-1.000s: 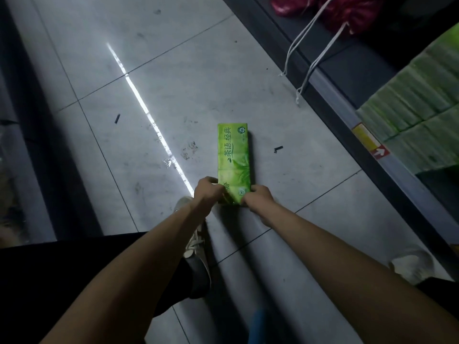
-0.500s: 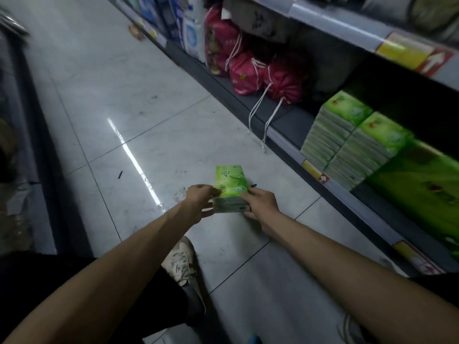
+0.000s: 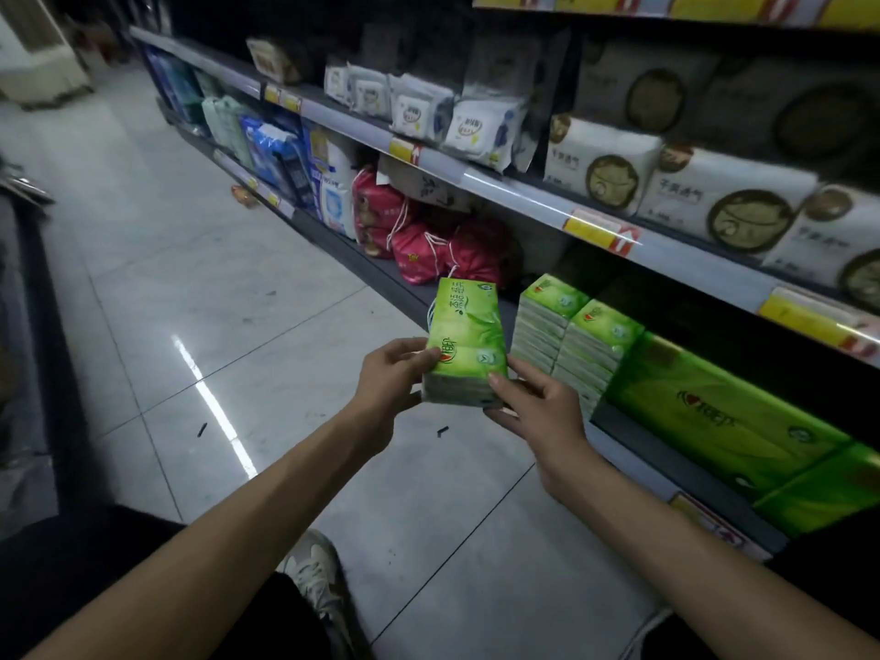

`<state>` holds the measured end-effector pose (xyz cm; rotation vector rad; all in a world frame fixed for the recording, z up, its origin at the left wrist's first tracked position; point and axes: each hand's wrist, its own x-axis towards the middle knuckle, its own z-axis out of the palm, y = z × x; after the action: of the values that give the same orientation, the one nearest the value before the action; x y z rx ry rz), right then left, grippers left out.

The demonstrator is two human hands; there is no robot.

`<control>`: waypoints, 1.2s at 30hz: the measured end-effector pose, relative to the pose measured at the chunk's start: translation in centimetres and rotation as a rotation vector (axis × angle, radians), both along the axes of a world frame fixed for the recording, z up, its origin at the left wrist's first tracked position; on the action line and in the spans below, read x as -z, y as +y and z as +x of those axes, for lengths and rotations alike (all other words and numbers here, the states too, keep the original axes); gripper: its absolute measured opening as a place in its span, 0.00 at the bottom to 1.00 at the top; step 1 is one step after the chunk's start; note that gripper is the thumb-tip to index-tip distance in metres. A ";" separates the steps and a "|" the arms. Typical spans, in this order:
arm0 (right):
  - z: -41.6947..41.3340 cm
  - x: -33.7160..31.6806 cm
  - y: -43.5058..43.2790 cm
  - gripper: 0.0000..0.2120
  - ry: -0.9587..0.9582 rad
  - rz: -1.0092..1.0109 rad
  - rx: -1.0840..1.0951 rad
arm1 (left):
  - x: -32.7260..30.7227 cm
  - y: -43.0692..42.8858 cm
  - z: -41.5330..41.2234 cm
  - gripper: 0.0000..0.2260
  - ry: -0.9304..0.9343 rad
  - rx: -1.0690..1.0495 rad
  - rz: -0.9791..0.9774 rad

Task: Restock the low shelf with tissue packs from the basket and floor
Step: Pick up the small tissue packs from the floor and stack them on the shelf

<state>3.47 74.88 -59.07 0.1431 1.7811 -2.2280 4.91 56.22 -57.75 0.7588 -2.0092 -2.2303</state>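
Low shelf right carries two stacks of green tissue packs, large green packs nearer, pink drawstring bags farther; grey tiled floor left.

Glossy green plastic film wraps the tissue pack between my fingers. The floor is smooth, polished tile carrying a bright reflection. The low shelf looks matt dark metal; the drawstring bags look like pink cloth.
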 end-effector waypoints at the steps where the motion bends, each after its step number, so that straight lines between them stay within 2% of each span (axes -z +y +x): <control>1: 0.2 -0.5 0.6 0.20 0.020 -0.003 0.025 | -0.7 0.6 -0.1 0.11 0.018 0.016 -0.002; 7: 0.2 -2.3 3.9 0.24 0.058 -0.012 0.149 | -3.1 3.7 -1.5 0.09 0.056 0.134 -0.014; 17: -1.1 -2.4 8.9 0.27 0.111 0.069 0.313 | -3.0 9.5 -5.9 0.11 0.053 0.292 -0.003; 27: -6.1 -0.4 11.4 0.28 0.033 0.079 0.439 | -0.3 14.4 -12.6 0.14 0.058 0.284 0.011; 36: -11.4 -0.5 12.3 0.27 0.015 0.159 0.502 | 1.3 16.8 -18.9 0.14 0.135 0.241 -0.118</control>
<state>-7.92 87.20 -58.53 0.6757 2.1128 -2.3983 -13.98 73.06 -59.01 0.3614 -2.2441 -2.1852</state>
